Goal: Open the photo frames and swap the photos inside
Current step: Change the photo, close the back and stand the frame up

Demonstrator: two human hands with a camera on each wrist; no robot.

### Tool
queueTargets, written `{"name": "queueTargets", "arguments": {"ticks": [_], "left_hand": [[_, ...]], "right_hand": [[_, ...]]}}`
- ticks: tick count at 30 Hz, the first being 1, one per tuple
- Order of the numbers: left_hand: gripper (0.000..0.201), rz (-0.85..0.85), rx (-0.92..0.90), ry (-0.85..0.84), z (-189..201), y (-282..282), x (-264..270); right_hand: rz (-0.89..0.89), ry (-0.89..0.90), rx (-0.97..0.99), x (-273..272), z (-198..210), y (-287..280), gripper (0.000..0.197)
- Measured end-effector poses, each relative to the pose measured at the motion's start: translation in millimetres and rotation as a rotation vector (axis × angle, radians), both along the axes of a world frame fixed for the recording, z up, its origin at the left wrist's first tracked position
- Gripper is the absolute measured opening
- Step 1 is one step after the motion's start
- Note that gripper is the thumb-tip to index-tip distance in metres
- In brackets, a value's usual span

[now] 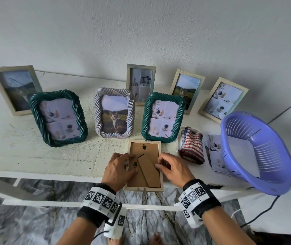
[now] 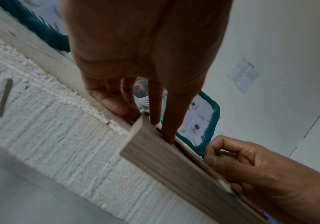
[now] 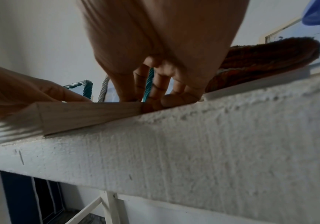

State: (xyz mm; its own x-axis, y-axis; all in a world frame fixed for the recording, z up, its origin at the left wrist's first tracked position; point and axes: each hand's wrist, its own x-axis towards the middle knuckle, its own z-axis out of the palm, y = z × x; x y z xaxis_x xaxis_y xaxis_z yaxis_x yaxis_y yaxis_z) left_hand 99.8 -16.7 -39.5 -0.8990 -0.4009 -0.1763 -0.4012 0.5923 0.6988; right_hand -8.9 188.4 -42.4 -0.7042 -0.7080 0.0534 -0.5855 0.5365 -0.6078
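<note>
A light wooden photo frame [image 1: 143,189] lies face down at the table's front edge, its brown backing [image 1: 150,148] and folded stand leg [image 1: 149,167] facing up. My left hand [image 1: 120,168] lies over the frame's left side, its straight fingers [image 2: 155,106] pressing on the rim and backing. My right hand [image 1: 171,167] sits at the right side, fingers curled and pinching at the rim [image 3: 151,97]. The frame's near edge [image 2: 174,159] [image 3: 78,116] juts slightly over the table edge. The photo inside is hidden.
Several frames stand behind: two green twisted ones [image 1: 58,117] [image 1: 163,117], a white twisted one [image 1: 114,113] and plain wooden ones by the wall. On the right are a checked cloth [image 1: 191,147], a loose photo [image 1: 213,152] and a purple basket [image 1: 258,152].
</note>
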Motion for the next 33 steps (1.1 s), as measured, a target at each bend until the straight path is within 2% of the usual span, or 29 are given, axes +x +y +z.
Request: {"name": "queueTargets", "arguments": {"ticks": [5,8,11,17,29,33], "left_hand": [[0.053,0.019,0.012,0.059,-2,-1,2],[0.038,0.100,0.086,0.169,-7,-3,7],[0.023,0.123,0.070,0.221,-11,-5,11],[0.014,0.085,0.010,0.321,-20,-1,11],[0.016,0.027,0.055,0.250,-20,-6,10],[0.021,0.011,0.046,0.260,-17,-7,10]], "right_hand": [[-0.030,-0.017,-0.014,5,5,3,0.011],[-0.047,-0.033,-0.002,10,5,5,0.026],[-0.067,-0.026,0.018,15,0,5,0.035],[-0.138,-0.006,0.080,24,0,-2,0.051],[-0.141,0.022,0.076,22,1,-4,0.047],[-0.152,0.133,0.161,9,7,-14,0.041]]}}
